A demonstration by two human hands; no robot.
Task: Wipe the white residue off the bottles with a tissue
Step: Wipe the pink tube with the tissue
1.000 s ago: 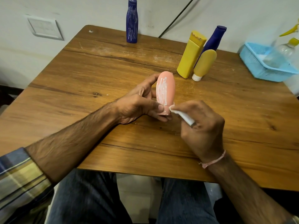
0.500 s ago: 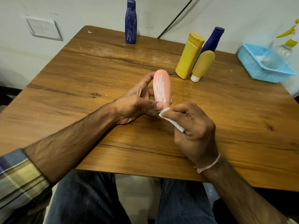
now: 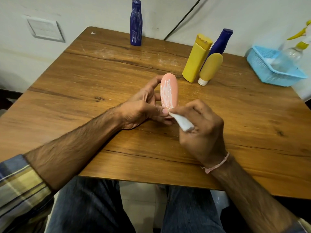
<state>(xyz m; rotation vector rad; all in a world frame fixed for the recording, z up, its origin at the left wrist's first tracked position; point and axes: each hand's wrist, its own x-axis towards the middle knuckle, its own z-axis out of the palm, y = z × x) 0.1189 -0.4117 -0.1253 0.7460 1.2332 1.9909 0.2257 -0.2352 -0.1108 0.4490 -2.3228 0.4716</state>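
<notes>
Our right hand point(image 3: 203, 132) has edged the folded tissue point(image 3: 183, 124) up to the foot of the pink bottle point(image 3: 173, 88), which our left hand point(image 3: 141, 111) holds roughly upright over the middle of the worktop point(image 3: 84, 78). Both grips are clamped, the left round the bottle, the right pinching the tissue. We should press firmly, stroke up along the white residue point(image 3: 165, 93), and turn the bottle.

A lone bottle point(image 3: 136, 22) stands at the worktop's point(image 3: 84, 78) far edge, three bottles point(image 3: 196, 59) cluster rightward, and a basket point(image 3: 276, 78) holding a sprayer point(image 3: 289, 56) sits at its far right corner.
</notes>
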